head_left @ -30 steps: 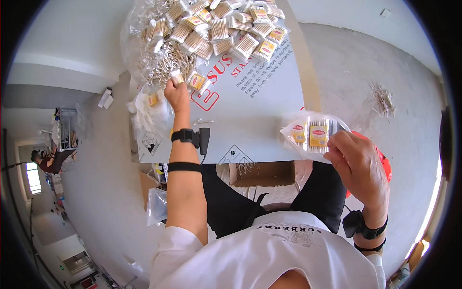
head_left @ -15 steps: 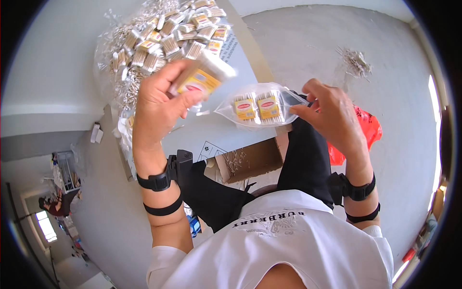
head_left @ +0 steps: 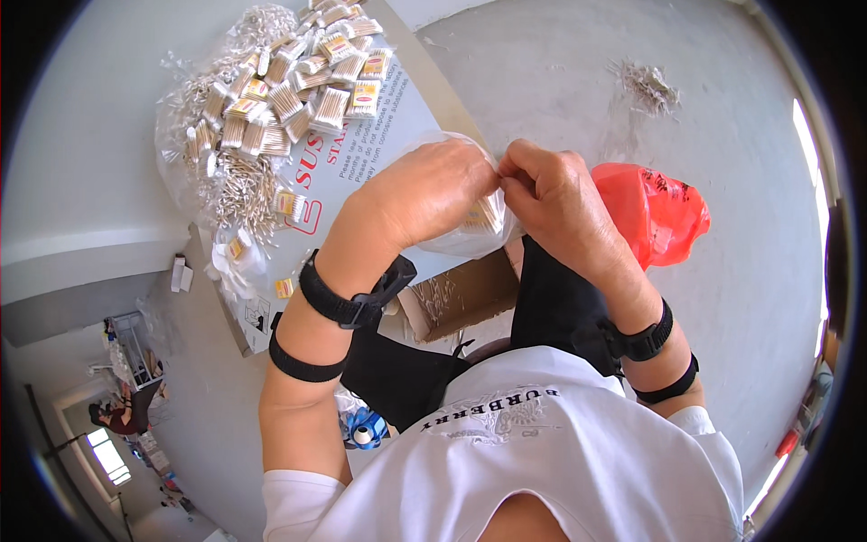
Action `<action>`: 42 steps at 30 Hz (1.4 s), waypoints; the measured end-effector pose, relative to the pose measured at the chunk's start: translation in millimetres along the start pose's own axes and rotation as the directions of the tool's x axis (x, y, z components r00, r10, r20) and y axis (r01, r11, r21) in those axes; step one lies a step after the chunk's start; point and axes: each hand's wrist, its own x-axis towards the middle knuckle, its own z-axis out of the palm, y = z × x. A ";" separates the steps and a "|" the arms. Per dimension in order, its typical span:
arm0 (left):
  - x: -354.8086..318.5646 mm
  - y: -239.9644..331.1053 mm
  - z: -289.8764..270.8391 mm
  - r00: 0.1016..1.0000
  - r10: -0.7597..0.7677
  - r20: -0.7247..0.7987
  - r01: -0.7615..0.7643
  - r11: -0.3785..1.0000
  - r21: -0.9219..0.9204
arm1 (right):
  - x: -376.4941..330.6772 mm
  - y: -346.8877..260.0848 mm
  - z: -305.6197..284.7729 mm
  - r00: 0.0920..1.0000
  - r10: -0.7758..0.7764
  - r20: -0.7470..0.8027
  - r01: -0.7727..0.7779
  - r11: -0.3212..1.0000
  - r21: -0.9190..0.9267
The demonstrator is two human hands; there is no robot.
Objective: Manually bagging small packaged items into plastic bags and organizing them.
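Observation:
A clear plastic bag [head_left: 442,242] hangs between my hands above the near edge of the table, with cotton swab packs [head_left: 486,215] showing through it. My left hand [head_left: 429,191] lies over the bag, its fingers curled in at the mouth; what they hold is hidden behind the hand. Thumb and forefinger of my right hand [head_left: 564,203] pinch the bag's edge, close against the left fingertips. Left of my hands, a big heap of small cotton swab packs [head_left: 284,101] and loose swabs [head_left: 239,185] rests on the table in clear plastic.
Under the table edge sits an open cardboard box [head_left: 470,316] with loose swabs inside. A red plastic bag [head_left: 664,217] is at my right. Some loose swabs [head_left: 648,86] lie on the floor. One yellow-labelled pack [head_left: 284,288] lies by the table's near left edge. Another person [head_left: 122,417] is far left.
My left hand has moved right and down to the clear bag; the packs it held are now out of sight. My right hand has shifted left, and both hands now meet.

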 end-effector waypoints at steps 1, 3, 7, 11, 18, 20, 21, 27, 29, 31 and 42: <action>-1.2 2.2 -3.0 1.000 0.000 0.002 0.000 1.000 -0.003 | 0.2 1.6 0.5 1.000 -0.015 -0.025 0.014 0.999 -0.029; -10.6 10.5 -16.0 0.988 -0.110 0.107 0.096 0.988 0.122 | -0.5 2.7 -4.0 1.000 0.014 0.008 -0.014 0.998 -0.066; -54.6 28.9 -53.1 0.948 -0.184 -0.258 0.185 0.982 -0.020 | -7.6 -1.5 -12.3 0.995 -0.073 -0.063 0.060 0.981 -0.184; -114.6 40.5 -70.7 0.735 -0.407 -0.543 0.400 0.906 -0.138 | -1.3 -25.7 -16.9 0.973 -0.177 -0.146 0.157 0.977 -0.141; -156.5 35.9 -36.3 0.354 -0.658 -0.664 0.504 0.733 -0.458 | 23.6 -30.8 28.1 0.851 -0.251 0.462 0.484 0.717 -0.502; -156.9 35.1 -30.2 0.367 -0.671 -0.645 0.489 0.729 -0.479 | 29.0 -27.8 41.0 0.761 -0.103 0.640 0.531 0.665 -0.525; -157.9 35.1 -28.1 0.386 -0.678 -0.625 0.472 0.728 -0.497 | 30.4 -26.5 44.7 0.755 -0.104 0.648 0.539 0.662 -0.521; -165.0 32.5 -21.1 0.360 -0.672 -0.648 0.457 0.732 -0.505 | 33.0 -5.6 59.8 0.772 -0.164 0.614 0.534 0.691 -0.487; -167.6 29.8 -20.4 0.360 -0.680 -0.639 0.463 0.725 -0.510 | 34.4 -6.9 56.4 0.758 -0.135 0.639 0.552 0.655 -0.516; -169.3 30.1 -20.0 0.355 -0.690 -0.631 0.480 0.713 -0.511 | 33.3 -15.0 53.2 0.786 -0.166 0.595 0.538 0.658 -0.527; -146.0 53.7 -35.3 0.370 -0.647 -0.667 0.371 0.761 -0.533 | -18.2 -58.5 -17.2 0.977 -0.183 0.108 0.202 0.959 -0.200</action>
